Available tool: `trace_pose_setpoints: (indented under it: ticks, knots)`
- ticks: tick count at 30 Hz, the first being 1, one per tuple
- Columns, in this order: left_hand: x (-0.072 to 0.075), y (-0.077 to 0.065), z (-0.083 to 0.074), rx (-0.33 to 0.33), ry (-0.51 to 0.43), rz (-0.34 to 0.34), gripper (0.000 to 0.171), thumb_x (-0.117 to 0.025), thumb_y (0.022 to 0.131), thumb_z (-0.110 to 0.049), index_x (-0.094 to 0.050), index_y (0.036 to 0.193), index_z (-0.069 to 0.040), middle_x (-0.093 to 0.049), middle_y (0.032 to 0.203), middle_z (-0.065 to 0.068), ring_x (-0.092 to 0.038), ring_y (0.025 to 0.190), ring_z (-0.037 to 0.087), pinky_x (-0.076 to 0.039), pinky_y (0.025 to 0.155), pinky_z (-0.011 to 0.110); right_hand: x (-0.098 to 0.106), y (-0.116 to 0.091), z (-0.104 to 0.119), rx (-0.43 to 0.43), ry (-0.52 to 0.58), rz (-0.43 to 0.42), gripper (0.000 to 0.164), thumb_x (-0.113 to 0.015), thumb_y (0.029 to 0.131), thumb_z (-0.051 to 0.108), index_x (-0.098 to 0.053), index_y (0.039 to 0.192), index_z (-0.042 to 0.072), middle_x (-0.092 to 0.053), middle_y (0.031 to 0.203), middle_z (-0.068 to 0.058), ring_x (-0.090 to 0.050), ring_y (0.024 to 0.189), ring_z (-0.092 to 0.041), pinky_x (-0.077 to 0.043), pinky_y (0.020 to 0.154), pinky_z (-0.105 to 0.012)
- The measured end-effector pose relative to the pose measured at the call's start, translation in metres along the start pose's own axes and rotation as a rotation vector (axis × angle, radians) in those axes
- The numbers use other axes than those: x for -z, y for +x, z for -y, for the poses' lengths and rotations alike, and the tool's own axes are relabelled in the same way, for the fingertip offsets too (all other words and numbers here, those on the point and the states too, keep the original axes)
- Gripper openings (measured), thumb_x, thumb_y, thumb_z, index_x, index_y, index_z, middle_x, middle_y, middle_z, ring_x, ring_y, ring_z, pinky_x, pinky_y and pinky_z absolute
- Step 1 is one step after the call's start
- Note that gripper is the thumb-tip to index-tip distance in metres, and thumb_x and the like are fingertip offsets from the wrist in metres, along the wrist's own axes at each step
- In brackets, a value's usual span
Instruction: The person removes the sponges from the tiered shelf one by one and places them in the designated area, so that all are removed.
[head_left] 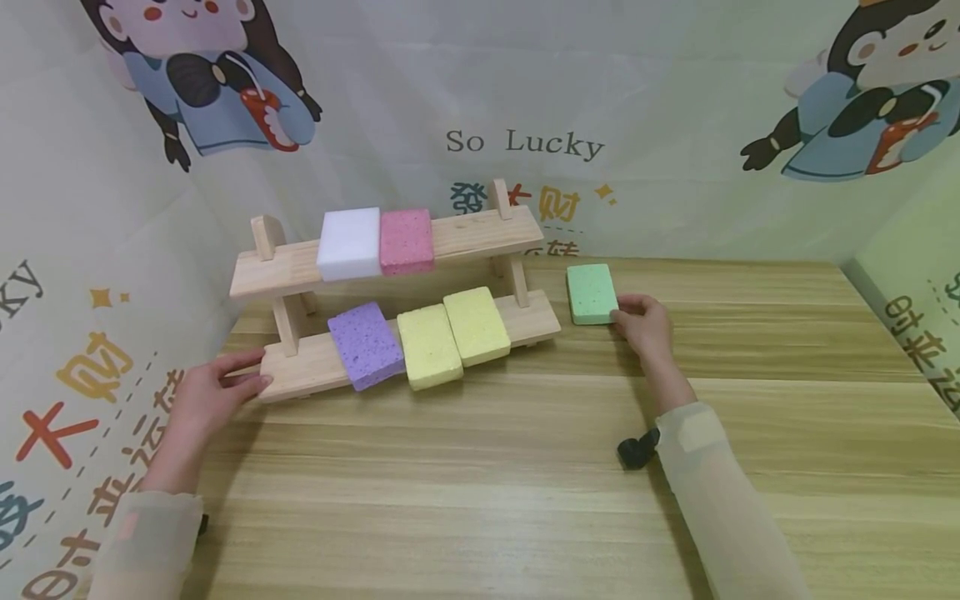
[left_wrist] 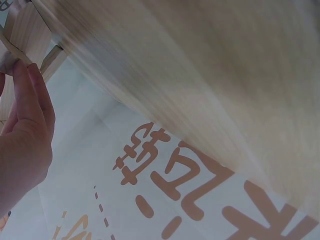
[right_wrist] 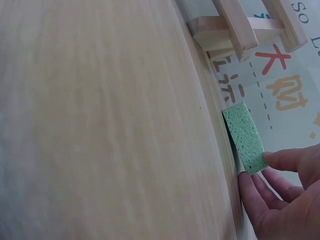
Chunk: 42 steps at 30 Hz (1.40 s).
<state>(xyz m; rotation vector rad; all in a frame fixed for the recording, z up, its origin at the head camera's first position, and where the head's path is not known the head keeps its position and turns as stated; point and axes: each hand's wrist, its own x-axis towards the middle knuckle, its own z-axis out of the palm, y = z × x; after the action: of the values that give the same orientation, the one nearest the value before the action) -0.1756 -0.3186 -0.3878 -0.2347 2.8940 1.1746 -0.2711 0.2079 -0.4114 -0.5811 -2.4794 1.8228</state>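
A green sponge (head_left: 591,294) is at the right of the wooden two-tier rack (head_left: 480,236). My right hand (head_left: 645,329) pinches its near right corner between thumb and fingers, and the right wrist view shows the sponge (right_wrist: 244,137) tilted just off the table. My left hand (head_left: 213,396) grips the left end of the rack's lower shelf, thumb and fingers around the board. On the lower shelf lie a purple sponge (head_left: 365,346) and two yellow sponges, the left one (head_left: 430,346) touching the right one (head_left: 477,325). The upper shelf bears a white sponge (head_left: 349,242) beside a pink sponge (head_left: 407,241).
The rack stands at an angle on the wood-grain table (head_left: 480,483), near its back left. Printed cloth (head_left: 525,75) hangs behind and at both sides. A black wrist camera (head_left: 637,451) sits by the right cuff.
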Motion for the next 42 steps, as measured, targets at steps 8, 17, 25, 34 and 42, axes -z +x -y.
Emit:
trace_pose_setpoints:
  ticks: [8, 17, 25, 34, 42]
  knots:
    - [-0.0005, 0.0006, 0.0004, 0.001, -0.004, 0.002, 0.053, -0.065, 0.098, -0.025, -0.052, 0.141, 0.004, -0.057, 0.135, 0.031, -0.043, 0.077, -0.027, -0.045, 0.066, 0.006, 0.0028, 0.0005, 0.0001, 0.038, -0.098, -0.001, 0.039, -0.062, 0.096, 0.01, -0.058, 0.132, -0.004, -0.062, 0.125, -0.017, -0.053, 0.086, -0.005, -0.044, 0.071, -0.008]
    - [-0.0013, 0.0012, 0.0001, 0.011, -0.006, 0.007, 0.053, -0.064, 0.098, -0.026, -0.052, 0.141, 0.003, -0.056, 0.137, 0.031, -0.042, 0.078, -0.026, -0.045, 0.066, 0.006, 0.0036, -0.0005, -0.0003, 0.059, -0.188, -0.005, 0.037, -0.061, 0.097, 0.012, -0.06, 0.13, -0.004, -0.063, 0.123, -0.018, -0.057, 0.105, -0.021, -0.041, 0.079, -0.018]
    - [-0.001, 0.0014, 0.0022, 0.003, 0.0, 0.002, 0.052, -0.065, 0.098, -0.025, -0.053, 0.14, 0.003, -0.058, 0.135, 0.03, -0.042, 0.078, -0.027, -0.045, 0.066, 0.007, 0.0027, 0.0027, -0.0056, 0.071, -0.226, 0.001, 0.034, -0.062, 0.097, 0.012, -0.062, 0.127, -0.004, -0.063, 0.124, -0.022, -0.057, 0.107, -0.025, -0.041, 0.079, -0.02]
    - [-0.0005, 0.0008, 0.0022, 0.018, 0.003, 0.007, 0.053, -0.065, 0.098, -0.026, -0.053, 0.141, 0.003, -0.057, 0.136, 0.031, -0.043, 0.08, -0.023, -0.045, 0.066, 0.007, 0.0024, 0.002, -0.0052, 0.076, -0.22, -0.004, 0.034, -0.062, 0.097, 0.012, -0.063, 0.127, -0.003, -0.064, 0.124, -0.021, -0.057, 0.11, -0.026, -0.04, 0.081, -0.021]
    - [-0.0003, 0.0002, 0.0025, 0.008, -0.005, 0.005, 0.053, -0.064, 0.098, -0.026, -0.052, 0.141, 0.003, -0.057, 0.136, 0.032, -0.042, 0.078, -0.027, -0.045, 0.066, 0.007, 0.0014, 0.0023, -0.0056, 0.075, -0.21, -0.004, 0.034, -0.062, 0.098, 0.012, -0.062, 0.128, -0.004, -0.064, 0.126, -0.022, -0.057, 0.11, -0.026, -0.04, 0.081, -0.021]
